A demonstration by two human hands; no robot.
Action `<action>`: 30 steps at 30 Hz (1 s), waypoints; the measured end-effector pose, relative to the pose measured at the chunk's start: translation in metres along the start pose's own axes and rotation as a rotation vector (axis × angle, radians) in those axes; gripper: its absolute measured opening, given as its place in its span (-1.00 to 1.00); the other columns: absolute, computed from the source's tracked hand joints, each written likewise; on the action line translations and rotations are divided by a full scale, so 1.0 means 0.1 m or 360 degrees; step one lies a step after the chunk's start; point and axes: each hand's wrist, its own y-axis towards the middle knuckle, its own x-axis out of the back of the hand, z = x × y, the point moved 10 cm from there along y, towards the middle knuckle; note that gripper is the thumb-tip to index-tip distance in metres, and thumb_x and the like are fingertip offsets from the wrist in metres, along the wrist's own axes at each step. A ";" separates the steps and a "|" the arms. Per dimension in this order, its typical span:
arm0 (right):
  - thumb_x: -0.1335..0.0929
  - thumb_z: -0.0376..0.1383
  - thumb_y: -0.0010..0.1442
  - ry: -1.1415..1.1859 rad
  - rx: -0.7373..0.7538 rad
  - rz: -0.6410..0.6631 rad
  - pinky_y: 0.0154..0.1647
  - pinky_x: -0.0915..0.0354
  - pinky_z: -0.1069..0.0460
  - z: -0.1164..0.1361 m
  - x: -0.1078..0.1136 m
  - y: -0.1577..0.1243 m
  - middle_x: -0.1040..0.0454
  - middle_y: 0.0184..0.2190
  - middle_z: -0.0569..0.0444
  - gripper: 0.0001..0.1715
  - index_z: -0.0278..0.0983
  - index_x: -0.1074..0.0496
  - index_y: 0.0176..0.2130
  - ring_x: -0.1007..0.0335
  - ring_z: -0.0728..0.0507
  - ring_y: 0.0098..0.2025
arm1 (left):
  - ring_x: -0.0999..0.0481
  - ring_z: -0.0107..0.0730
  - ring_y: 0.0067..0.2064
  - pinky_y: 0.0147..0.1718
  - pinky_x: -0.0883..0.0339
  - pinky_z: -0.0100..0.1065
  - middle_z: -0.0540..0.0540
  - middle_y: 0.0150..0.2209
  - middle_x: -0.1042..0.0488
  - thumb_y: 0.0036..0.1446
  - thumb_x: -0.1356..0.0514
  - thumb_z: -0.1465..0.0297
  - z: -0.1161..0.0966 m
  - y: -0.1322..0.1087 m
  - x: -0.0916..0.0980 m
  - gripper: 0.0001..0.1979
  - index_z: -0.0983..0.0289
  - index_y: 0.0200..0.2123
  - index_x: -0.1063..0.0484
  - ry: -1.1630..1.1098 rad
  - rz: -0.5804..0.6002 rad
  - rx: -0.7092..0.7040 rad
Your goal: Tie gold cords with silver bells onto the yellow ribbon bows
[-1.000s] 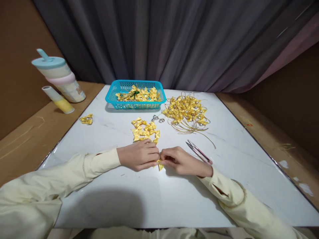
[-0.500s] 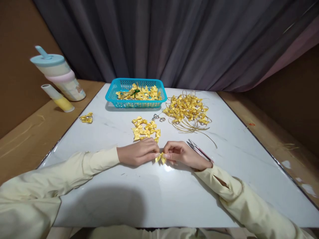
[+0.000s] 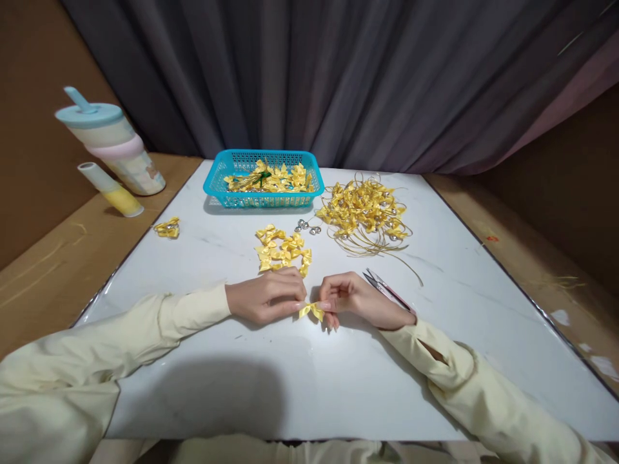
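A small yellow ribbon bow [image 3: 311, 312] is stretched between my two hands, low over the white marbled table [image 3: 329, 393]. My left hand [image 3: 267, 296] pinches its left side between thumb and fingers. From the other side my right hand [image 3: 347, 300] pinches the bow's right end, its lower fingers curled beneath. Just beyond my left hand lies a loose group of yellow bows [image 3: 282, 248]. Beside my right wrist rest small scissors [image 3: 387, 290], partly hidden by the hand. Several silver bells [image 3: 308, 227] lie behind the group of bows.
A blue plastic basket [image 3: 264, 201] with yellow bows stands at the back. Right of it is a heap of bows with gold cords [image 3: 362, 209]. A few bows [image 3: 167, 227] sit at the left edge, near a tumbler [image 3: 126, 151] and a yellow thread spool [image 3: 116, 193].
The bow has turned and spread wider between my fingers. My right hand's lower fingers have come forward under it, and the hands are slightly farther apart.
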 end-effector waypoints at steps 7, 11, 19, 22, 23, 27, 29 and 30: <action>-0.44 -0.12 0.02 -0.0073 0.0037 -0.0024 -0.58 -0.26 0.12 0.01 0.02 0.00 -0.43 -0.64 0.13 -0.64 -0.37 -0.35 -0.47 -0.34 0.02 -0.62 | -0.29 -0.32 -0.26 -0.19 -0.23 -0.29 0.14 -0.41 -0.42 0.25 0.00 0.34 0.09 0.01 0.05 -0.75 0.29 -0.44 -0.33 0.0025 -0.0058 0.0113; -0.45 -0.07 -0.03 -0.0091 -0.0037 -0.0020 -0.56 -0.31 0.09 -0.02 0.05 0.01 -0.49 -0.61 0.04 -0.59 -0.38 -0.39 -0.49 -0.37 0.00 -0.60 | -0.30 -0.32 -0.23 -0.12 -0.21 -0.27 0.13 -0.39 -0.46 0.20 -0.05 0.40 0.03 0.02 0.03 -0.83 0.28 -0.42 -0.35 0.0043 -0.0042 0.0050; -0.47 -0.14 -0.03 -0.0088 -0.0105 -0.0002 -0.51 -0.31 0.10 -0.07 0.02 0.01 -0.49 -0.62 0.03 -0.64 -0.39 -0.40 -0.52 -0.39 -0.01 -0.58 | -0.29 -0.31 -0.29 -0.17 -0.24 -0.24 0.12 -0.45 -0.45 0.17 -0.03 0.39 -0.02 0.02 0.02 -0.78 0.26 -0.51 -0.31 -0.0009 0.0010 0.0024; -0.46 -0.13 -0.02 -0.0111 -0.0104 0.0003 -0.50 -0.30 0.10 -0.07 0.01 0.00 -0.49 -0.62 0.04 -0.64 -0.38 -0.40 -0.51 -0.39 -0.01 -0.57 | -0.29 -0.32 -0.31 -0.17 -0.25 -0.25 0.12 -0.47 -0.45 0.17 -0.02 0.39 -0.01 0.01 0.00 -0.77 0.26 -0.52 -0.32 -0.0021 -0.0002 0.0022; -0.46 -0.13 -0.02 -0.0120 -0.0099 0.0008 -0.50 -0.30 0.10 -0.07 0.01 0.00 -0.48 -0.61 0.04 -0.64 -0.38 -0.39 -0.50 -0.39 0.00 -0.57 | -0.29 -0.32 -0.30 -0.18 -0.25 -0.26 0.12 -0.48 -0.44 0.17 -0.02 0.39 0.00 0.01 0.00 -0.77 0.27 -0.52 -0.32 -0.0023 -0.0014 0.0030; -0.44 -0.10 0.02 -0.0122 -0.0029 -0.0009 -0.52 -0.30 0.10 -0.04 0.01 0.01 -0.46 -0.61 0.08 -0.63 -0.37 -0.37 -0.45 -0.39 0.00 -0.56 | -0.31 -0.32 -0.28 -0.21 -0.26 -0.28 0.11 -0.49 -0.44 0.21 -0.02 0.36 0.06 0.04 0.11 -0.71 0.29 -0.52 -0.38 -0.0004 -0.0114 0.0153; -0.43 -0.08 0.04 -0.0115 -0.0016 -0.0034 -0.52 -0.31 0.10 -0.04 0.02 0.02 -0.44 -0.61 0.10 -0.61 -0.36 -0.34 -0.44 -0.38 0.01 -0.57 | -0.34 -0.33 -0.26 -0.20 -0.26 -0.29 0.11 -0.44 -0.45 0.23 -0.02 0.32 0.13 0.04 0.33 -0.69 0.30 -0.48 -0.43 0.0044 -0.0266 0.0312; -0.42 -0.08 0.05 -0.0115 -0.0017 -0.0041 -0.53 -0.31 0.11 -0.04 0.03 0.03 -0.43 -0.61 0.11 -0.61 -0.36 -0.32 -0.44 -0.38 0.01 -0.57 | -0.36 -0.33 -0.24 -0.20 -0.26 -0.30 0.11 -0.38 -0.45 0.23 -0.03 0.30 0.18 0.02 0.49 -0.70 0.30 -0.43 -0.46 0.0079 -0.0377 0.0435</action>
